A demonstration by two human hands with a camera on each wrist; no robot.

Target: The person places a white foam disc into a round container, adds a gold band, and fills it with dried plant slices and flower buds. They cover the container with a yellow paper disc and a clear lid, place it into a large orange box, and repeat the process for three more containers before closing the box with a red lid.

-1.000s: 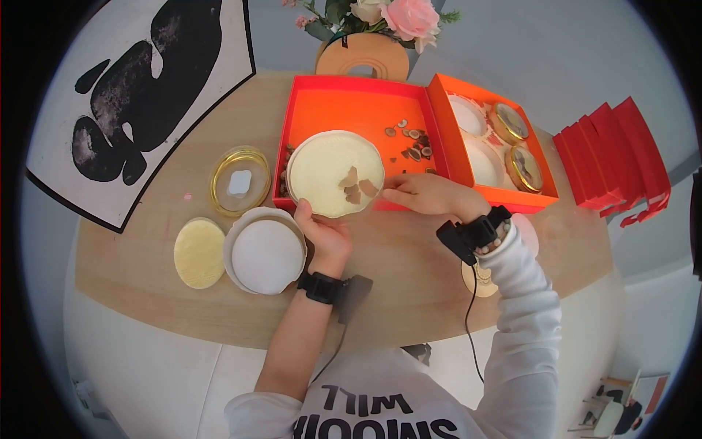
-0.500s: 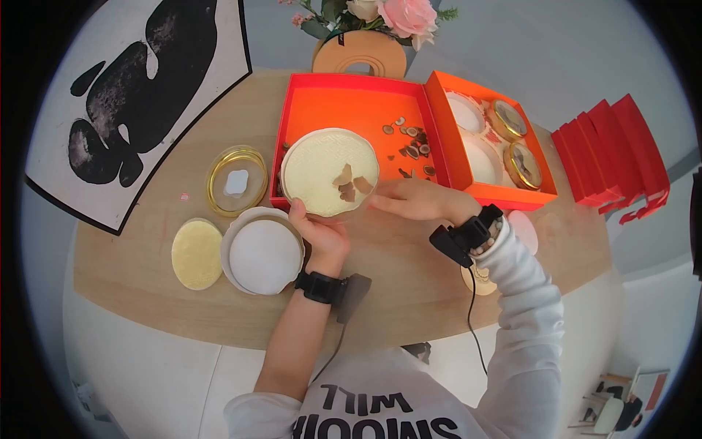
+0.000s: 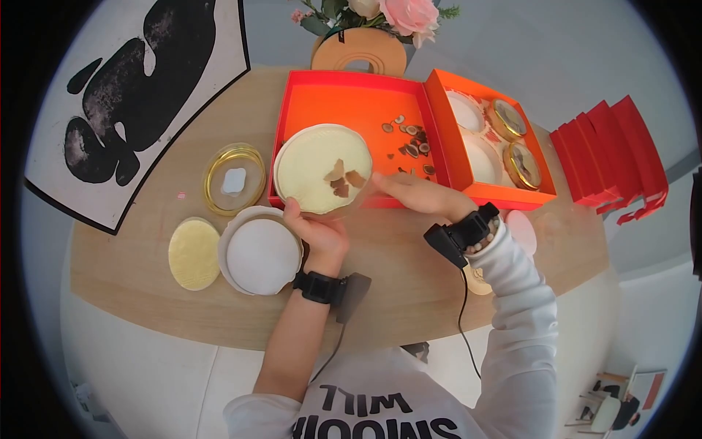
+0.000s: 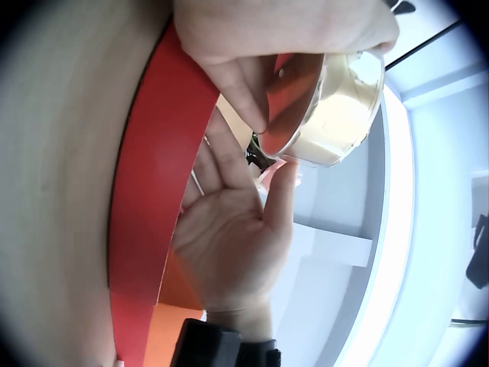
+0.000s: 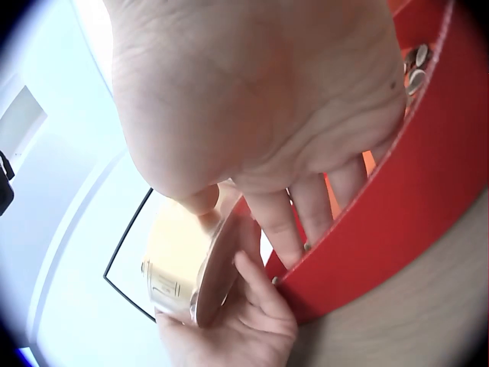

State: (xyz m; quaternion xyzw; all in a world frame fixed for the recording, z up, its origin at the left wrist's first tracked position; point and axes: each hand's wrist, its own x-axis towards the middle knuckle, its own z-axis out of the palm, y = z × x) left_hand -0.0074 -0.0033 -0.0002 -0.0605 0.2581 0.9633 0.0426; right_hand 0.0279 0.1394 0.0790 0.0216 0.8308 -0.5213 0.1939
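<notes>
The left hand (image 3: 319,235) grips a shallow round container (image 3: 314,175) from below, thumb at its near rim. Its pale yellow top carries several brown flakes (image 3: 341,186) toward the right. Beside the container's right edge, the right hand (image 3: 423,196) is held with straight fingers. In the left wrist view, the right palm (image 4: 233,241) is spread below the tilted container (image 4: 332,115). The right wrist view has the right thumb (image 5: 205,208) at the container's side (image 5: 179,248); whether it presses there I cannot tell.
Behind the hands lies an orange box (image 3: 329,95) with dark slices (image 3: 413,146). An orange tray (image 3: 504,192) holds round tins (image 3: 522,165). A white tub (image 3: 262,256), gold disc (image 3: 194,254) and gold-rimmed lid (image 3: 234,179) are at left; red boxes (image 3: 596,157) at right.
Both hands and the container have shifted left, the container nearer the orange box's left wall. The right hand remains at its right edge. The whole head view has shifted slightly too.
</notes>
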